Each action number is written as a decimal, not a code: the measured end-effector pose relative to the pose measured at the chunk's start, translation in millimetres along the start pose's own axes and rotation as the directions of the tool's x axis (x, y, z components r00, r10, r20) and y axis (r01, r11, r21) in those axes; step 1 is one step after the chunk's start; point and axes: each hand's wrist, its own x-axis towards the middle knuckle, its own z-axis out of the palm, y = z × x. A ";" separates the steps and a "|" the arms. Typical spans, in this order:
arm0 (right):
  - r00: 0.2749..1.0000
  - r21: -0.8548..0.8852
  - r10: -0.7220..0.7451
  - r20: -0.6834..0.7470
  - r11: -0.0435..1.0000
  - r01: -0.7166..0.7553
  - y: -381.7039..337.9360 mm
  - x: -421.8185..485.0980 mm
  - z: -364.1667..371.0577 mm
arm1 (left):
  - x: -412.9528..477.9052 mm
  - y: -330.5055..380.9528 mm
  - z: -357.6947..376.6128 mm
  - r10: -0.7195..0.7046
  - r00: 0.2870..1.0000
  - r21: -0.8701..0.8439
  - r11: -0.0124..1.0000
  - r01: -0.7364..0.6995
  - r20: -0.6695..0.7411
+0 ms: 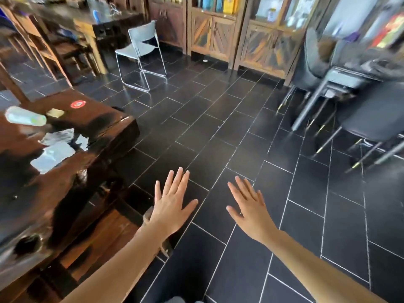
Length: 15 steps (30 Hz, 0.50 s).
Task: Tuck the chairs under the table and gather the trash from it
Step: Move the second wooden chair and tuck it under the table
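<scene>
A dark glossy wooden table (98, 127) fills the left side. On it lie a tipped clear plastic cup (25, 118), a small yellowish scrap (55, 112), a red round sticker (78, 104) and crumpled clear wrappers (57, 147). A grey metal-frame chair (141, 54) stands out on the floor, away from any table. My left hand (172, 204) and my right hand (249, 204) are both held flat, fingers spread, over the dark tiles right of the table. Neither holds anything. A wooden bench or chair seat (105, 237) sits beneath the table edge under my left forearm.
Black tiled floor (218, 132) spreads across the middle. Dark padded chairs (360, 110) with thin legs crowd the right side. Wooden cabinets (218, 33) line the back wall. A second wooden table (105, 22) with wooden chairs stands at the far left.
</scene>
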 end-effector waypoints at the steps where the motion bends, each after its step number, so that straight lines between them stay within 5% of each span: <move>1: 1.000 0.001 -0.007 -0.009 1.000 0.007 2.8 11.5 -6.8 | 12.8 3.8 -3.2 0.008 1.000 0.024 1.000 -0.007 -0.014; 15: 0.993 -0.043 -0.115 -0.037 0.993 0.113 26.7 268.6 -70.1 | 256.3 -23.3 -32.1 -0.040 0.991 0.054 0.997 0.047 -0.129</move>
